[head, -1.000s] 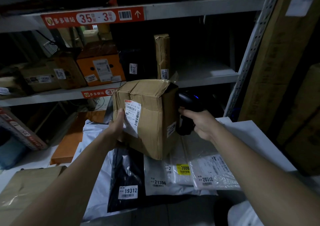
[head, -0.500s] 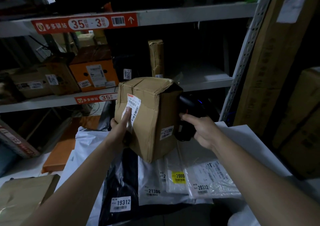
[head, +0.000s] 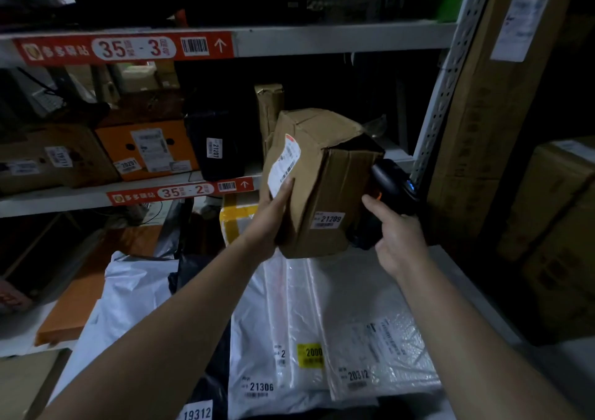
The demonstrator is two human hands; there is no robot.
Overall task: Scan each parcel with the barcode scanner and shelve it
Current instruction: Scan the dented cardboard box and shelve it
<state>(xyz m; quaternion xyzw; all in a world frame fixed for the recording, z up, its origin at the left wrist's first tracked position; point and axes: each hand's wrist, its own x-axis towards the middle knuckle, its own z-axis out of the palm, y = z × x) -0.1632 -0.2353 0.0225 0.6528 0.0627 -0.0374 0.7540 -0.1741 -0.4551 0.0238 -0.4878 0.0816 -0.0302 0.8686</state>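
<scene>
A brown cardboard box (head: pixel 322 178) is held up in the air, tilted, in front of the middle shelf (head: pixel 64 199) and above a pile of flat bags. It is gripped by the left hand (head: pixel 273 207) at its lower left edge, with the thumb laid up the front face and touching the bottom of a white shipping label (head: pixel 285 162); the other fingers are hidden behind the box. A small sticker (head: pixel 329 220) reading 21209 is seen on the box's right face, low down.

A black barcode scanner (head: pixel 391 181) is held by the right hand (head: pixel 396 226), fingers curled round the handle. The scanner head is set just beside the box's right side, and a small blue light is seen on it.

The middle shelf edge is marked by a red strip (head: pixel 180 191) reading 35-2; the upper shelf (head: pixel 338 38) is marked 35-3. On the middle shelf an orange box (head: pixel 145 149), a black parcel (head: pixel 219 143) tagged 21207 and a tall brown parcel (head: pixel 269 107) are stored; the tall one is partly hidden by the held box.

Below the hands a white bag (head: pixel 260 355) tagged 21306, a bubble mailer (head: pixel 380 355) tagged 20312 and a black bag (head: pixel 206 397) tagged 19312 are laid overlapping. A yellow-taped parcel (head: pixel 235 220) is seen behind the left wrist. Large cartons (head: pixel 502 97) are stacked at the right.
</scene>
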